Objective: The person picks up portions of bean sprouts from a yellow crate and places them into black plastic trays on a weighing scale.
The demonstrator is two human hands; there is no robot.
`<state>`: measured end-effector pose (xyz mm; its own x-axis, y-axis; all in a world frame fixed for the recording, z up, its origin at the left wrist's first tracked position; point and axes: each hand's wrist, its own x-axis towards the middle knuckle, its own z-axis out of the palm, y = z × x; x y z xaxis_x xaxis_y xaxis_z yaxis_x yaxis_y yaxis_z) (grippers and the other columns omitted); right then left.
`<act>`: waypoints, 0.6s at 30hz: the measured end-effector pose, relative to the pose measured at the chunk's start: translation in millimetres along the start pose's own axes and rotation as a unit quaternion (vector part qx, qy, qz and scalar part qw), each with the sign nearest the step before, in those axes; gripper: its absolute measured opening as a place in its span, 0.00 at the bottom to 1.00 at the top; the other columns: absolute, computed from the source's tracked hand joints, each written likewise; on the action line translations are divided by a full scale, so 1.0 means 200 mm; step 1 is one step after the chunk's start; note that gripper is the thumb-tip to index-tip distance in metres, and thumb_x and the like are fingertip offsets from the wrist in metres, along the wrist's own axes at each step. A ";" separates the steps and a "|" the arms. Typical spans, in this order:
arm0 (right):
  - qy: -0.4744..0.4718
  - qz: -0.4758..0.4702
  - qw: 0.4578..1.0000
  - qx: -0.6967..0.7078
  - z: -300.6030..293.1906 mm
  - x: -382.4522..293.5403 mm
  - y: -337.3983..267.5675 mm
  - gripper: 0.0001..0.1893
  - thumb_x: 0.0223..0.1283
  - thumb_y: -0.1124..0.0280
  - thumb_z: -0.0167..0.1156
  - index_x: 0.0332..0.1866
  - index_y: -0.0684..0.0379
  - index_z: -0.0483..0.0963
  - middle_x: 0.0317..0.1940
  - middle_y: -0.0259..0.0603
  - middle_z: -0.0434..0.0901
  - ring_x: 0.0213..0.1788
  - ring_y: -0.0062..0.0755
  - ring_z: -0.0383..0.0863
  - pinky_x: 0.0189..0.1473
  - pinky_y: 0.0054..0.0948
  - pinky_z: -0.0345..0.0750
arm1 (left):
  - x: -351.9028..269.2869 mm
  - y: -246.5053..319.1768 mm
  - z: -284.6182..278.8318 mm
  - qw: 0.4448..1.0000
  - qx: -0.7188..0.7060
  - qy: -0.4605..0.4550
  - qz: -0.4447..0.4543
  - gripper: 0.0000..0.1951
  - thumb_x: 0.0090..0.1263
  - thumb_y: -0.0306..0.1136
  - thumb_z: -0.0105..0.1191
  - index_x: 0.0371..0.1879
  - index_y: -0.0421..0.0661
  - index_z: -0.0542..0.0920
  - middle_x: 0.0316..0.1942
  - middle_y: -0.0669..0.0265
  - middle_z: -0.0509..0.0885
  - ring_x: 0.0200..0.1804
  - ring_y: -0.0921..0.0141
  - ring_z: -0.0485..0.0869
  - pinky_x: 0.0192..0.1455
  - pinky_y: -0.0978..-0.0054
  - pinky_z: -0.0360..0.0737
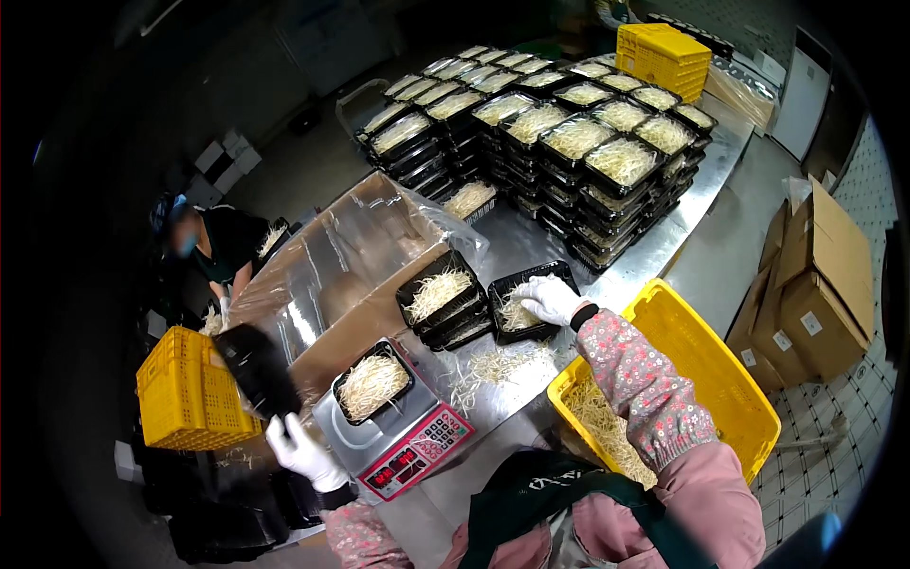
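My left hand (307,455), in a white glove, has its fingertips at the lower edge of a tilted black plastic tray (259,370), which is blurred. Beside it, a digital scale (334,419) with a red keypad panel carries a black tray of bean sprouts (371,387). My right hand (551,299), also gloved, reaches into another black tray (558,270), its fingers down among the bean sprouts (510,316); whether they grip any is hidden. Just left of that tray stands a short stack of trays (441,291) with sprouts in the top one. Loose sprouts (498,364) lie on the metal table.
A yellow crate (711,384) holding sprouts stands by my right arm. Tall stacks of filled trays (622,163) cover the far table. A plastic-lined carton (355,284) sits beyond the scale. Another yellow crate (188,391) and a masked co-worker (231,238) are at left. Folded cartons (817,284) stand right.
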<state>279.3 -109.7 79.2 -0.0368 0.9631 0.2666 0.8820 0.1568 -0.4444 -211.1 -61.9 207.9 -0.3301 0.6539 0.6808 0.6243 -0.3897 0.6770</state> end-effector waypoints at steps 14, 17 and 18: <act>0.345 0.312 0.863 0.198 -0.66 -1.28 -0.09 0.14 0.68 0.69 0.57 0.52 0.65 0.79 0.49 0.42 0.84 0.53 0.29 0.80 0.60 0.28 0.73 | -0.82 0.66 1.20 0.794 -0.097 -0.424 0.424 0.13 0.61 0.30 0.60 0.45 0.47 0.84 0.38 0.61 0.84 0.45 0.59 0.80 0.55 0.58 0.69; 0.411 0.410 0.782 0.227 -0.56 -1.77 -0.09 0.14 0.67 0.68 0.58 0.52 0.65 0.79 0.49 0.41 0.84 0.52 0.29 0.81 0.57 0.27 0.74 | -0.83 0.86 1.10 0.795 -0.060 -0.392 0.460 0.24 0.62 0.28 0.62 0.60 0.45 0.76 0.59 0.57 0.78 0.62 0.57 0.74 0.70 0.54 0.61; 0.431 0.444 0.756 0.213 -0.49 -1.94 -0.07 0.14 0.67 0.69 0.58 0.52 0.65 0.79 0.49 0.41 0.84 0.51 0.28 0.81 0.57 0.27 0.75 | -0.87 0.94 1.07 0.793 -0.138 -0.411 0.429 0.24 0.61 0.25 0.62 0.59 0.43 0.77 0.59 0.56 0.78 0.61 0.57 0.75 0.69 0.57 0.64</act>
<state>328.0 -507.2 65.5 0.9628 0.2586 0.0779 0.1410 -0.2351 -0.9617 114.4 -110.2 157.5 0.7748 0.2302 0.5888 0.1548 -0.9721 0.1763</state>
